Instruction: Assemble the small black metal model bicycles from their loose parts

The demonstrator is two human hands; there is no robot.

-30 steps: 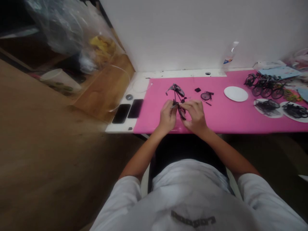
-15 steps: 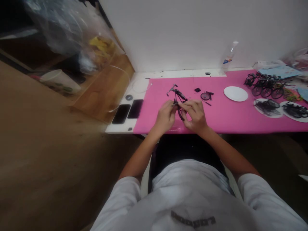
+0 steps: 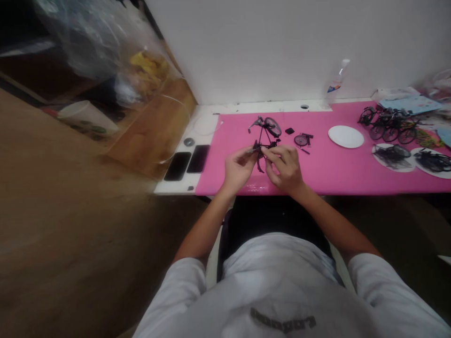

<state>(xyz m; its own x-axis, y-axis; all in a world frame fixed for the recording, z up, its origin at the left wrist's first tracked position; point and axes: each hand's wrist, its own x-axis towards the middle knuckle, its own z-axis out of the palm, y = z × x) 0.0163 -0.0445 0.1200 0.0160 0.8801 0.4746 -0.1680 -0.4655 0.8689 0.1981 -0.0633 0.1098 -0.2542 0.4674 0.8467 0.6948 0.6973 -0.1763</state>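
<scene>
Both hands grip a small black model bicycle (image 3: 265, 136) above the pink mat (image 3: 225, 136). Its handlebar and one spoked wheel point away from me; a curved black part hangs between my hands. My left hand (image 3: 240, 164) pinches the frame's left side near its middle. My right hand (image 3: 284, 166) holds the same area from the right, thumb and fingertips closed together. What exactly lies under the fingertips is hidden. Just right of the bicycle lie a small black square piece (image 3: 289, 131), a loose wheel with a black part (image 3: 301, 139) and a thin dark stick (image 3: 303, 150).
Two dark phones (image 3: 177, 166) lie at the table's left end near a round metal disc (image 3: 189, 142). On the right are a white plate (image 3: 346, 136), plates of black parts (image 3: 392, 157) and several model bicycles (image 3: 389, 126). A clear bottle (image 3: 336, 82) stands by the wall.
The model bicycle has turned in my hands, so its front wheel now shows beyond the handlebar. My left hand has shifted slightly left; my right hand is almost unmoved.
</scene>
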